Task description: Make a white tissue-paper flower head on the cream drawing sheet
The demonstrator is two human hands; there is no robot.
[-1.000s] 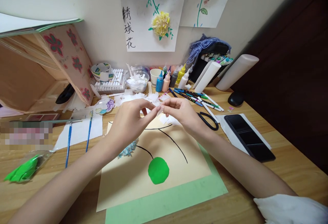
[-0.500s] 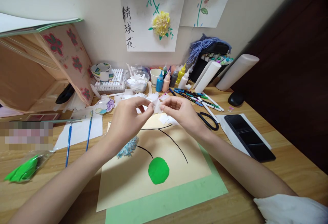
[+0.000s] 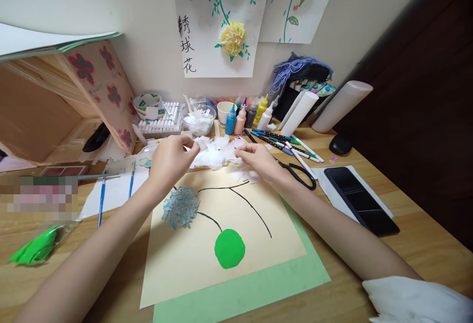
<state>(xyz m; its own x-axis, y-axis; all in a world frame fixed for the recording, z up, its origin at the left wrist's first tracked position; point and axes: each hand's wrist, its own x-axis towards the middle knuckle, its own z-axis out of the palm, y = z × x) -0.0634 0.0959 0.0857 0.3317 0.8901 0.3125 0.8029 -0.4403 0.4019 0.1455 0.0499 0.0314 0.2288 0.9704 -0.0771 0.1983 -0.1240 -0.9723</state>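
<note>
Desk (image 3: 417,219): wood-look top, grain visible, smooth, low sheen. Cream sheet (image 3: 181,264): smooth matt paper. Green sheet (image 3: 244,291): paper, matt. Green disc (image 3: 229,249): smooth, even, matt; material not determinable. Blue flower (image 3: 181,207): rough, ruffled, paper-like. White scraps (image 3: 217,154): thin matt paper, crinkled. Blue bottle (image 3: 230,123): smooth plastic. Scissors handles (image 3: 314,181): smooth black plastic. Phone (image 3: 358,199): glossy, glass-like face. Mouse (image 3: 340,144): smooth dark plastic. Yarn (image 3: 290,71): fibrous strands. Bag (image 3: 68,229): clear plastic, wrinkled, shiny.

White sleeve (image 3: 414,298) down at 4 o'clock, loose and kinda crumpled, soft folds, edge sitting well back from the wrist. Left forearm (image 3: 107,244) over toward 8 o'clock is just bare, same with the left hand (image 3: 170,162) and right hand (image 3: 258,161).
</note>
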